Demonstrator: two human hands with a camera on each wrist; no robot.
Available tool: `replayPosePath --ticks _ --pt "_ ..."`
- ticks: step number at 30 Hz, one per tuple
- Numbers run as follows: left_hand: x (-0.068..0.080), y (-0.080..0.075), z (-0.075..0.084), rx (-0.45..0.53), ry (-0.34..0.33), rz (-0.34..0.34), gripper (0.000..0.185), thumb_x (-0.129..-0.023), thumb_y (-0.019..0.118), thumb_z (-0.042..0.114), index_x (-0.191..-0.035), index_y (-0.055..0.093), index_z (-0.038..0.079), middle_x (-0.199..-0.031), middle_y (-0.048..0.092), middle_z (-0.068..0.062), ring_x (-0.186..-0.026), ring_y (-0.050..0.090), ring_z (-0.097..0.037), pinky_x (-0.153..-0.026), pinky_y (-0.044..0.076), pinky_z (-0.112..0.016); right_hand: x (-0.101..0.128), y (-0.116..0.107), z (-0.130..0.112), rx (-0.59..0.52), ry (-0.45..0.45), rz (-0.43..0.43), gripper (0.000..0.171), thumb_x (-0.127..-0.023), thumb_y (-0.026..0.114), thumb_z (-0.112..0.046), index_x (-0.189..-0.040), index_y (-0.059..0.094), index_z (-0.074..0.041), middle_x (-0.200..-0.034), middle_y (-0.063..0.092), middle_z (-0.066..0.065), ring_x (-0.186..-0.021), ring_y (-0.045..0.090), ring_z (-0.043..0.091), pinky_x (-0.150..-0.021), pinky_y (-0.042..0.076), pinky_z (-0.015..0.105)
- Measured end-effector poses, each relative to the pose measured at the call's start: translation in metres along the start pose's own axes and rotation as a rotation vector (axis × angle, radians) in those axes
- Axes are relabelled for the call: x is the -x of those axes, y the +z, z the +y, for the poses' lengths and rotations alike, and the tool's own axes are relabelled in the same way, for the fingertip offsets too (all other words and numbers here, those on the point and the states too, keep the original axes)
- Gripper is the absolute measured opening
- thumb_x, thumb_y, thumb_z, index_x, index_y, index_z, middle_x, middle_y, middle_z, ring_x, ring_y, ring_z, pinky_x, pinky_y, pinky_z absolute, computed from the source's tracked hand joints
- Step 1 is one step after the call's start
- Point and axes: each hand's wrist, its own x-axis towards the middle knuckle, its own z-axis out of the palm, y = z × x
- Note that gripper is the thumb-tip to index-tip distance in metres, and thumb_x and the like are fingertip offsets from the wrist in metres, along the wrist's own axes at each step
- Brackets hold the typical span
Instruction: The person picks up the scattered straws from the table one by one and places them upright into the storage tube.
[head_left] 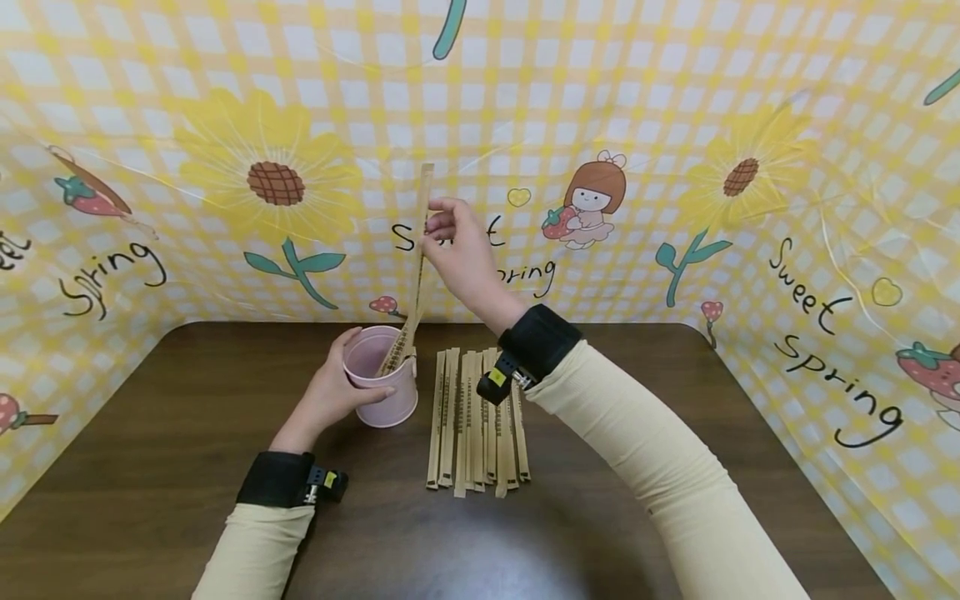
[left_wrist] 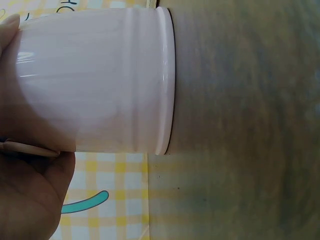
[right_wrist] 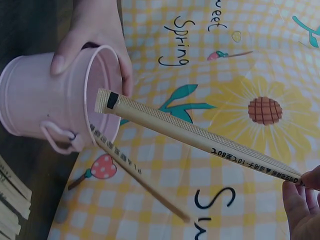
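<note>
On the table (head_left: 187,433), the bucket (head_left: 382,383) stands just left of the row of packets (head_left: 476,421), one packet (head_left: 397,346) leaning inside it.

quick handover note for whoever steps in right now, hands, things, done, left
Left hand grips the pink cup, which stands upright on the table.
Right hand pinches a wrapped chopstick pair near its top, its lower end at the cup mouth.
Done: one pair already leans inside the cup.
Left: the held pair is not yet released, and a row of pairs lies on the table just right of the cup.
</note>
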Motion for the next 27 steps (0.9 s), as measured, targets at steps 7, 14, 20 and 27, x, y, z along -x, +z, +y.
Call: replayPosePath --ticks 7,14,20,27 --pt "0.000 -0.001 -0.002 0.013 -0.001 0.000 0.112 -0.080 0.087 0.023 -0.161 0.012 0.001 -0.150 0.044 -0.032 -0.135 0.048 -0.048 -0.108 0.044 -0.063 -0.002 0.019 0.005 -0.021 -0.013 0.021 0.046 -0.099 0.059 0.002 -0.142 0.047 0.004 -0.122 0.059 0.020 -0.113 0.059 0.031 -0.087 0.049 0.024" --pt "0.001 0.000 -0.002 0.017 -0.003 -0.011 0.111 -0.081 0.087 0.023 -0.160 0.012 0.000 -0.150 0.044 -0.032 -0.135 0.048 -0.048 -0.108 0.045 -0.062 0.004 0.035 0.025 -0.034 0.016 0.038 0.045 -0.098 0.058 0.004 -0.142 0.047 0.004 -0.122 0.059 0.021 -0.113 0.060 0.032 -0.093 0.051 0.025" --pt "-0.001 0.000 -0.002 0.013 0.002 -0.005 0.112 -0.080 0.087 0.024 -0.161 0.013 0.001 -0.151 0.044 -0.032 -0.135 0.049 -0.048 -0.107 0.045 -0.062 0.015 0.046 0.045 -0.041 0.023 0.030 0.045 -0.099 0.057 0.004 -0.143 0.046 0.004 -0.124 0.058 0.024 -0.116 0.060 0.035 -0.096 0.053 0.033" --pt "-0.001 -0.001 -0.002 0.017 0.011 -0.002 0.111 -0.081 0.086 0.024 -0.160 0.013 0.000 -0.151 0.043 -0.032 -0.135 0.049 -0.048 -0.107 0.045 -0.062 0.028 0.058 0.065 -0.010 0.011 0.024 0.044 -0.099 0.057 0.005 -0.141 0.047 0.006 -0.121 0.059 0.025 -0.113 0.062 0.036 -0.097 0.054 0.035"
